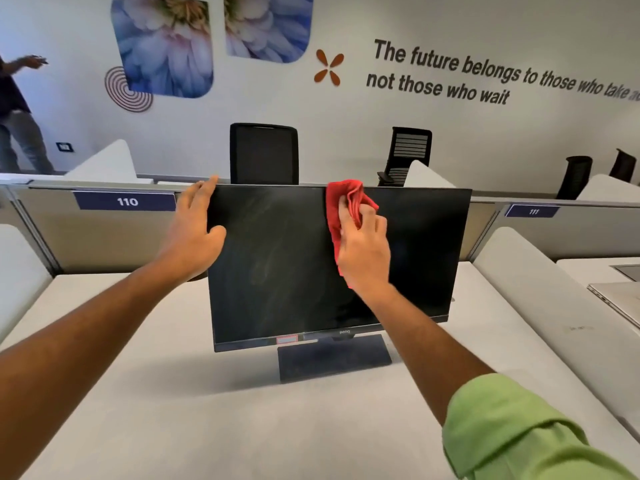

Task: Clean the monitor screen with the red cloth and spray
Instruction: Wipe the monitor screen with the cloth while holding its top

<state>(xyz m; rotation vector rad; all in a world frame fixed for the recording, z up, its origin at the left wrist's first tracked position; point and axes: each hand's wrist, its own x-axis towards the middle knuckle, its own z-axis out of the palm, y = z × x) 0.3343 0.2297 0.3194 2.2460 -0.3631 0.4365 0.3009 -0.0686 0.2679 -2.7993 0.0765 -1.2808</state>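
A rolled-up light green sleeve (pixel 512 431) sits closest to the lens, on the right forearm that reaches up and forward across the pale, off-white desk top (pixel 166 393). That arm ends in the right hand (pixel 363 244), whose fingers are curled around a bunched red microfibre cloth (pixel 341 202); the cloth is pressed flat against the upper middle of the dark, switched-off flat monitor screen (pixel 284 265), its top fold reaching the upper edge of the panel. The left hand (pixel 195 230) is spread wide with nothing in it, palm against the monitor's left edge and fingertips up at the top corner, bracing the panel so it does not swing on its dark rectangular stand base (pixel 332 358).

The step in hand looks like the wiping itself. Faint pale streaks run across the left and centre of the glass, though glare makes it hard to tell whether these are damp spray film, dust or smears. No spray bottle shows anywhere in this view, so its place cannot be told.

The next move probably calls for carrying the cloth in even, overlapping strokes over the streaked left half and down toward the bottom bezel, with light pressure, while the left hand steadies the frame and shifts clear when the cloth reaches that edge.
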